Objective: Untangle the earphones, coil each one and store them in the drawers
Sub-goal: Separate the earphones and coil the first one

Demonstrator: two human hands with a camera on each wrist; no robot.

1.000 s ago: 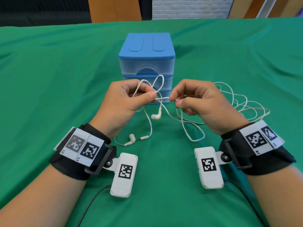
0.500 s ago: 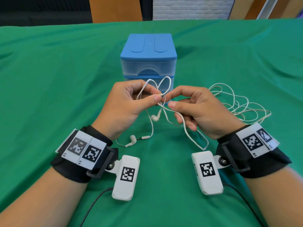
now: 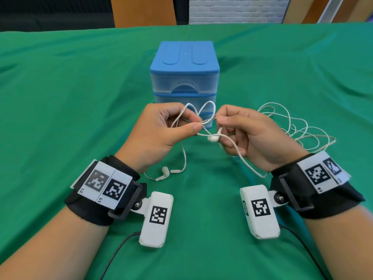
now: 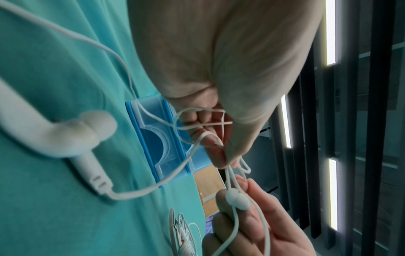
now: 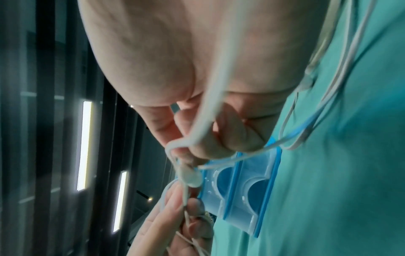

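1. Two hands meet above the middle of the table in the head view: the left hand (image 3: 159, 134) pinches looped white earphone cable (image 3: 203, 110), the right hand (image 3: 252, 136) pinches cable beside a hanging earbud (image 3: 213, 138), before the blue drawers (image 3: 184, 77).
2. Left wrist view: thumb and fingers (image 4: 215, 150) clamp crossed cable strands; another earbud (image 4: 83, 131) lies on the green cloth (image 4: 54, 69).
3. Right wrist view: curled fingers (image 5: 210, 143) grip the cable.

A green cloth (image 3: 60, 98) covers the table across most of the frame, lying in soft folds toward the left and right edges. Beyond its far edge, along the top of the frame, stand an orange-brown panel (image 3: 143, 11) and a white brick wall (image 3: 236, 9).
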